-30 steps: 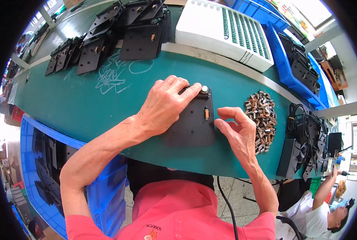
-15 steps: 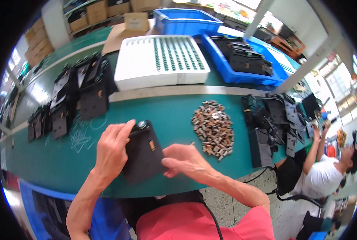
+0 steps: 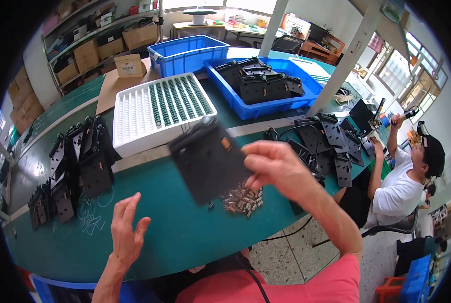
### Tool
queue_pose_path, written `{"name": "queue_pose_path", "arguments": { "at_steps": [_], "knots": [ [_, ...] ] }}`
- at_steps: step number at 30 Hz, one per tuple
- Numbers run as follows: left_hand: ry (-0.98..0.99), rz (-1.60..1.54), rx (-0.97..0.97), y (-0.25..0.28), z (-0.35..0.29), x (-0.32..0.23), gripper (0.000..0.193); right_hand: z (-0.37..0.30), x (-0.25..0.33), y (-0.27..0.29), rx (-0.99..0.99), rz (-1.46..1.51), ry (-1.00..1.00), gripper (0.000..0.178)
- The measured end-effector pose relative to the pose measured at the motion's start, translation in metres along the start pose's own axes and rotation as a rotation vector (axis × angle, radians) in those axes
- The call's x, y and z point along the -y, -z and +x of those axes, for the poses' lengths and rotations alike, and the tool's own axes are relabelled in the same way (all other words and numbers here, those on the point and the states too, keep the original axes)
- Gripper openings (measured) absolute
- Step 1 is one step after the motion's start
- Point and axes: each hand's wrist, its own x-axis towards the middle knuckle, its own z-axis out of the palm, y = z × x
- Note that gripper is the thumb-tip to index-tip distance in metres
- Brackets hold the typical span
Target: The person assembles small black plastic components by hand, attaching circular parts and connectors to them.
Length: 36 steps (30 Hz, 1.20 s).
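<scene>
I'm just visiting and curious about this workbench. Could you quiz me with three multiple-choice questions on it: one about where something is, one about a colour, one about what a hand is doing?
1. Where is the pile of small metal parts?
A. On the green table, below the lifted black plate
B. In the white tray
C. On the floor

2. What colour is the bin holding finished black plates?
A. Red
B. Blue
C. Yellow

3. What is the left hand doing?
A. Gripping the plate
B. Pressing on the tray
C. Open, holding nothing

Answers: 1 A, the pile lies on the tabletop under the raised plate. 2 B, its walls are plainly blue. 3 C, the fingers are spread above the table, while the right hand alone holds the plate.
</scene>
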Motion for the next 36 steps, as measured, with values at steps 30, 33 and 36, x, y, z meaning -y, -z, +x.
{"name": "queue_pose_path", "arguments": {
  "at_steps": [30, 33, 36],
  "knots": [
    [-0.022, 0.187, 0.301, -0.033, -0.006, 0.000, 0.042, 0.288, 0.017, 0.355, -1.090, 0.335, 0.304, 0.005],
    [-0.022, 0.183, 0.304, -0.033, -0.007, 0.001, 0.041, 0.299, 0.010, 0.371, -1.114, 0.349, 0.294, 0.004],
    [-0.018, 0.201, 0.320, -0.034, -0.008, 0.001, 0.041, 0.310, 0.001, 0.376, -1.131, 0.376, 0.257, 0.010]
  ]
}}
